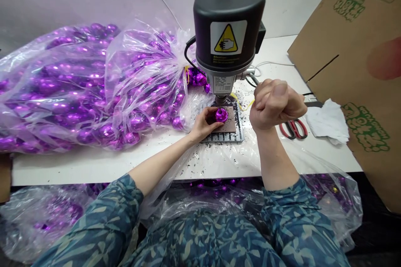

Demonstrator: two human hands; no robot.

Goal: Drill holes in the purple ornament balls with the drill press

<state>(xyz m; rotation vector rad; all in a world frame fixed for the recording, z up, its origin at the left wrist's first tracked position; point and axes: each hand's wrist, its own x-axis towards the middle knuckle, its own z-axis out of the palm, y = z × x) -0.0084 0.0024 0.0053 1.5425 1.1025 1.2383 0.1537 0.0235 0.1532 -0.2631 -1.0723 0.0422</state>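
Observation:
My left hand (pixel 205 123) grips a shiny purple faceted ball (pixel 221 115) between thumb and fingers. The ball sits on a square board (pixel 230 127) over the slotted metal base (pixel 216 137) of a black bench drill press (pixel 228 16). Right above the ball is the drill chuck (pixel 221 99); the bit's tip is too small to make out. At the machine's right side, my right hand (pixel 274 104) is closed in a fist at the end of the press's lever (pixel 254 79), and the fingers hide the lever's end.
Left on the white table (pixel 78 169) lies a large clear bag (pixel 78 87) full of purple balls. Red-and-black scissors (pixel 293 128) and a crumpled white cloth (pixel 328 121) lie to the right, beside a tall cardboard box (pixel 354 50). Dark shavings surround the base. More bagged balls (pixel 59 212) are below the table edge.

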